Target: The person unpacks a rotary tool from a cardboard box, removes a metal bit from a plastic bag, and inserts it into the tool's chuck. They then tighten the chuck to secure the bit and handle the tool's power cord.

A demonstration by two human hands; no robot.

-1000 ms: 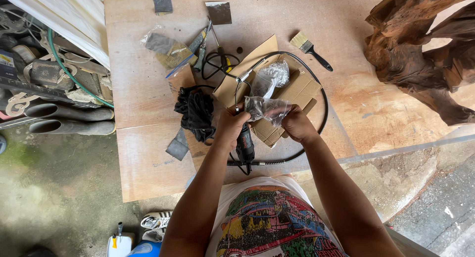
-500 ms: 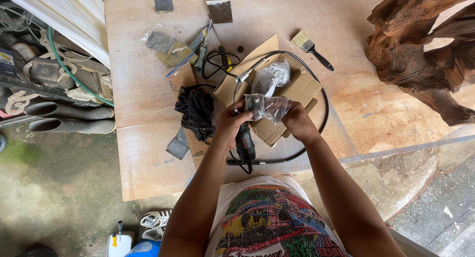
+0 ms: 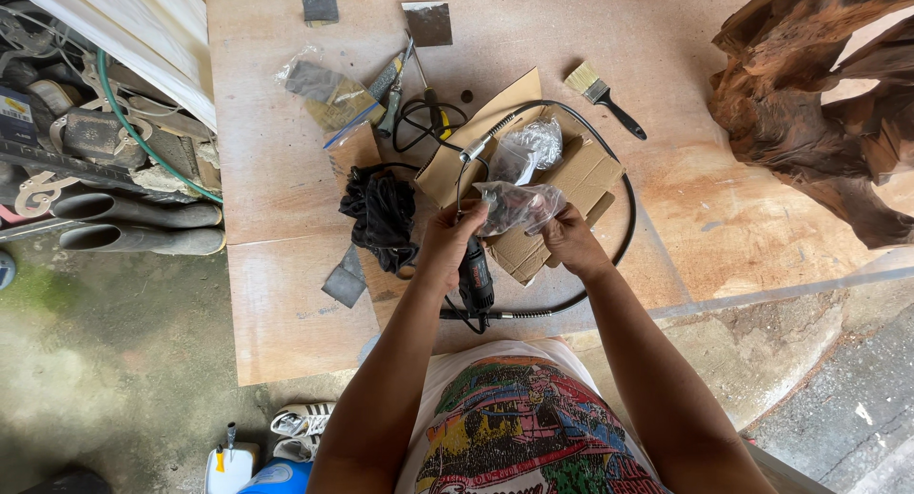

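A: What do the hands hold?

B: Both grip one clear plastic bag (image 3: pixel 514 207) just above the flattened cardboard (image 3: pixel 581 175) on the plywood sheet (image 3: pixel 286 170). The left hand (image 3: pixel 447 242) pinches the bag's left edge, fingers closed on it; the right hand (image 3: pixel 566 239) clasps its right end. What lies inside is too small to tell.

A: And below the hands?

B: A black rotary tool (image 3: pixel 474 283) lies near the person, between the wrists. Its flexible shaft (image 3: pixel 619 170) loops out to the right and far around the cardboard, ending in a metal handpiece (image 3: pixel 481 144).

A: Anything else close by?

B: A second crumpled clear bag (image 3: pixel 531 147) sits just beyond the held one. A black cloth (image 3: pixel 383 216) lies to the left, a paintbrush (image 3: pixel 602 96) farther right, and a large gnarled wood piece (image 3: pixel 819 104) stands at the far right. Rubber boots (image 3: pixel 133 223) lie off the board on the left.
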